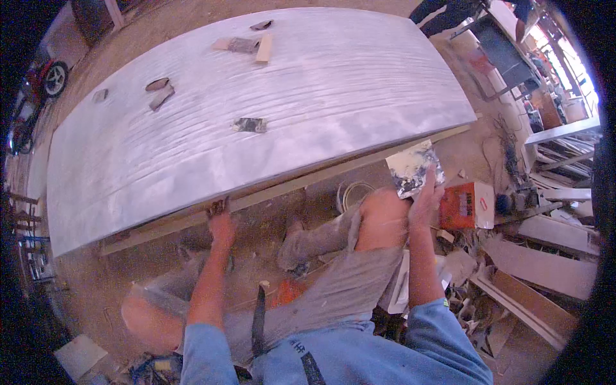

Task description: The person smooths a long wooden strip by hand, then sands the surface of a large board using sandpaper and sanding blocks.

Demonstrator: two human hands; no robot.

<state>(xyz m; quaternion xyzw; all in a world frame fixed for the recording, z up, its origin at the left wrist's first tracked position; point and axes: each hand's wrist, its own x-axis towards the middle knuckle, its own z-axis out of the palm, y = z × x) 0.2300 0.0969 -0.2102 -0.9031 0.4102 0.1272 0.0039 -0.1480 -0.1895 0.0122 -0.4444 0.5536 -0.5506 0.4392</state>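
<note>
A large pale panel (256,102) with streaked grey-white marks lies across the view. At its near edge is my left hand (221,221), its fingers bent and dark at the tips; whether they grip anything is too blurred to tell. My right hand (425,200) holds a square plate (414,168) smeared with pale and dark material, just off the panel's near right side. On the panel rest a dark smeared piece (249,125), a wooden block (264,49) beside a grey-brown piece (244,45), and a few small worn scraps (162,97).
An orange and white box (467,205) stands right of my right hand. Boards (539,256) and debris cover the ground at the right. A round rim (354,194) shows near my knee. Another person's dark-clothed legs (443,16) are at the top right. A wheel (55,78) is far left.
</note>
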